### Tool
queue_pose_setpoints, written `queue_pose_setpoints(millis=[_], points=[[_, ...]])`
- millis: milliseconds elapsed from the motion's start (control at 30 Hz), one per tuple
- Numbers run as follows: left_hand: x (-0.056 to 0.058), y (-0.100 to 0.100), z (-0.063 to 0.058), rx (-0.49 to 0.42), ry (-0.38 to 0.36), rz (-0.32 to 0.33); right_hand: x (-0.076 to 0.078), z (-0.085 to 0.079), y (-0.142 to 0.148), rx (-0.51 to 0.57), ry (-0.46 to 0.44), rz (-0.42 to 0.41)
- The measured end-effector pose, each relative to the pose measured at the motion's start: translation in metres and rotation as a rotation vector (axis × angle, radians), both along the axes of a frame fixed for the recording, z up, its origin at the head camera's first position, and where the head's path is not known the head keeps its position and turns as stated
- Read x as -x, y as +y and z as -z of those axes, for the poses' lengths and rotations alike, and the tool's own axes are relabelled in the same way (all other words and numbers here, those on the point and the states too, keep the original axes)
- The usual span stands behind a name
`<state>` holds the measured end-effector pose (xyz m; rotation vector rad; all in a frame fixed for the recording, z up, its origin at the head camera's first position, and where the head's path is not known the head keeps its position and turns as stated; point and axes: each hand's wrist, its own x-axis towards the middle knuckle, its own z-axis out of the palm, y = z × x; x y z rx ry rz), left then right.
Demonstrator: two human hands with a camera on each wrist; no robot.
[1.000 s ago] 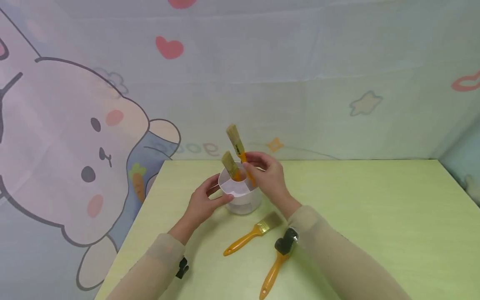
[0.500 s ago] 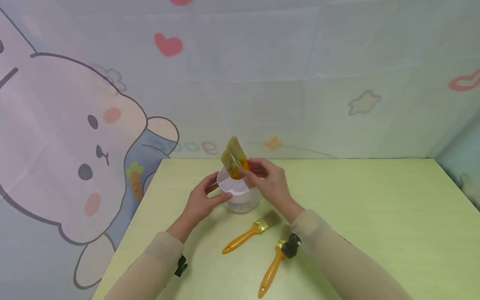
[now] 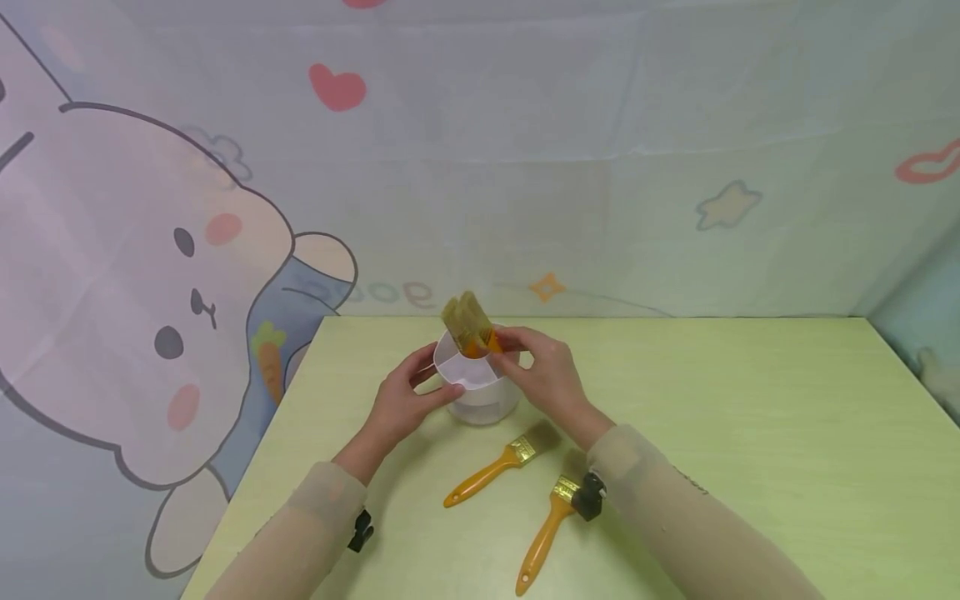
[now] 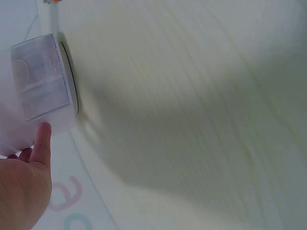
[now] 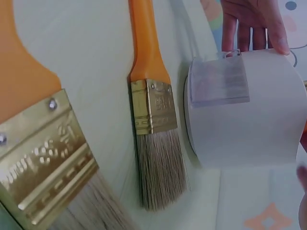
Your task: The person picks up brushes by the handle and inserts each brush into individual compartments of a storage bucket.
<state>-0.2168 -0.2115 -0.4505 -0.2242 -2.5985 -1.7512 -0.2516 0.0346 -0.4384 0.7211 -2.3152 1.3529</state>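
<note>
In the head view, a white round organizer (image 3: 483, 398) with inner dividers is tilted slightly on the table. My left hand (image 3: 401, 407) holds its left side, thumb at the near rim and fingers behind. My right hand (image 3: 549, 371) pinches a paintbrush (image 3: 474, 317), bristles up, over the organizer's right side; its handle end is hidden. Another paintbrush (image 3: 453, 323) stands in the organizer beside it, bristles up, and the two overlap. The right wrist view shows a clear plastic pocket (image 5: 219, 80) on the organizer's outer wall.
Two orange-handled paintbrushes lie on the pale green table (image 3: 735, 450): a near one (image 3: 540, 550), partly under the right wrist camera (image 3: 588, 497), and one (image 3: 483, 481) just in front of the organizer. A printed cloth (image 3: 525, 167) hangs behind the table's far edge.
My right hand has lowered its paintbrush toward the organizer, so its bristles now sit level with those of the other brush. The left hand keeps its hold on the organizer.
</note>
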Motion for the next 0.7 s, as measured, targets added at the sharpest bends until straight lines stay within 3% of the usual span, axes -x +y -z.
queue_pose_setpoints(millis=[300,700], points=[[0.0,-0.001,0.0,0.011,-0.005,-0.005,-0.001,0.002,0.005,-0.103,0.02,0.009],[0.001,-0.002,0.004,0.025,-0.009,-0.007,-0.004,0.001,0.011,-0.133,0.006,0.001]])
